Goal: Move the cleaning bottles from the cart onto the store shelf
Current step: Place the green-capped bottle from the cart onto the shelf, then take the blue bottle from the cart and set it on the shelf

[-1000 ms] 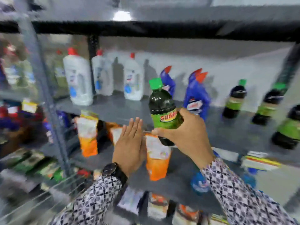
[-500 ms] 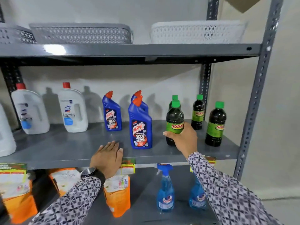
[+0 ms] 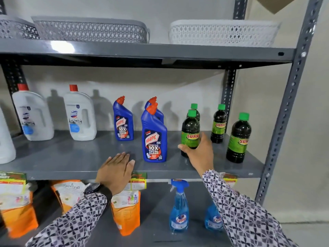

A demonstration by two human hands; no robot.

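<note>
A dark bottle with a green cap and green label (image 3: 190,132) stands upright on the grey middle shelf (image 3: 74,157). My right hand (image 3: 200,155) wraps around its lower part, thumb on the left side. My left hand (image 3: 116,171) lies flat, fingers apart, on the shelf's front edge and holds nothing. Three more dark green-capped bottles (image 3: 239,138) stand behind and to the right. Three blue bottles with orange caps (image 3: 154,138) stand left of the held bottle. The cart is out of view.
White bottles with red caps (image 3: 80,114) line the shelf's left part. Perforated baskets (image 3: 222,32) sit on the shelf above. Below are orange pouches (image 3: 126,211) and blue spray bottles (image 3: 179,209). A grey upright post (image 3: 288,111) bounds the right side.
A second ago my right hand held the bottle up in front of the shelf. It now stands on the shelf among the other dark bottles. My left hand stays on the shelf's edge.
</note>
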